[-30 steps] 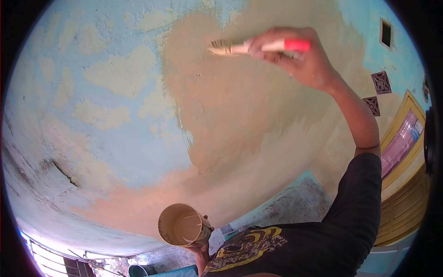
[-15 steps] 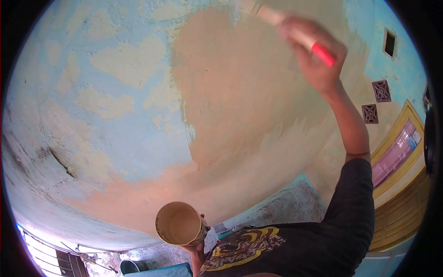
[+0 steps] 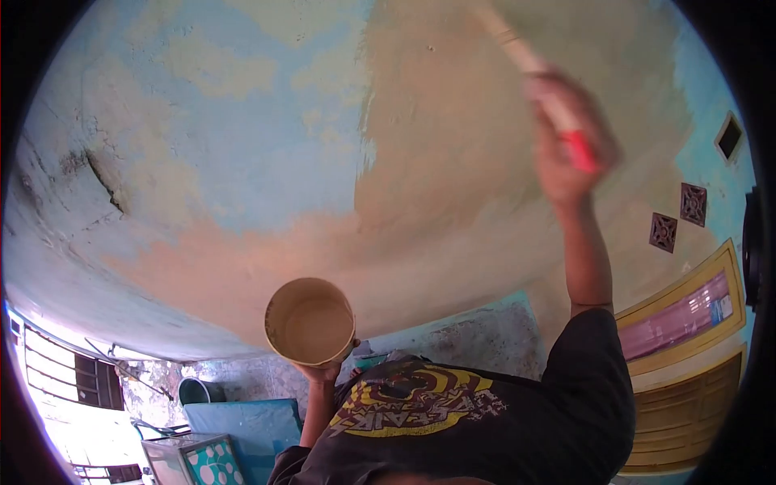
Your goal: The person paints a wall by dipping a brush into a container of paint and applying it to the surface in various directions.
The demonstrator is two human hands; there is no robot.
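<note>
Raised against the wall, my right hand (image 3: 572, 137) is wrapped round the pale handle of a paintbrush (image 3: 517, 48) with a red end. Motion blurs both, and the bristles near the top edge are hard to make out. Low in the view, my left hand (image 3: 322, 372) supports a bucket (image 3: 310, 356) from beneath and its side, with its mouth facing me. Tan paint (image 3: 314, 323) shows inside it. Brown-tan paint covers the wall (image 3: 485, 145) around the brush, beside patchy light-blue wall on the left.
Two patterned vent blocks (image 3: 693, 204) and a yellow-framed door (image 3: 679, 323) are at the right. Below left are a blue-topped table or cabinet (image 3: 250, 428), a dark bucket (image 3: 202, 391) and a barred window (image 3: 56, 364). A crack (image 3: 105, 182) marks the left wall.
The view has tilted downward, bringing the blue-topped furniture into sight. My right hand and the paintbrush have moved down along the wall. My left hand still holds the bucket, now higher in view.
</note>
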